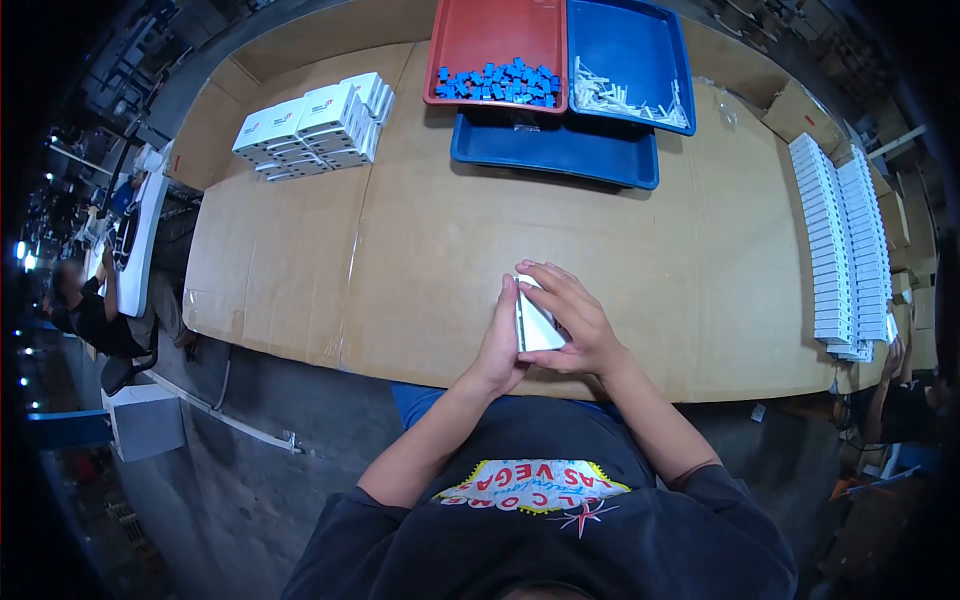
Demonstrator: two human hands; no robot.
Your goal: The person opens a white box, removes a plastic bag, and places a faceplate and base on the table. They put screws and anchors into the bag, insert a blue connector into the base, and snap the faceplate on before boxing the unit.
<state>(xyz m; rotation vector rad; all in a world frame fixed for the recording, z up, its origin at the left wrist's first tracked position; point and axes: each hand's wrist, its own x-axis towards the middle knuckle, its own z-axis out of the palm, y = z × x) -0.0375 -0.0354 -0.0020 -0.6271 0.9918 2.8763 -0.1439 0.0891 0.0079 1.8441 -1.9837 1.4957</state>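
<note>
A small white box (pixel 538 328) stands between my two hands near the front edge of the table, tilted in view so that one dark-lined side shows. My left hand (pixel 500 340) presses along its left side, the thumb and fingers close together. Over the right side and top lies my right hand (pixel 583 325), its fingers curled round the box. The fingers hide part of the box, and any print on it cannot be read.
Stacked white boxes (pixel 305 122) stand at the back left. A red tray (pixel 500 30) of blue pieces and a blue tray (pixel 620 40) of white sticks rest above another blue tray (pixel 555 155). Long rows of white boxes (pixel 830 240) line the right. People sit at both sides.
</note>
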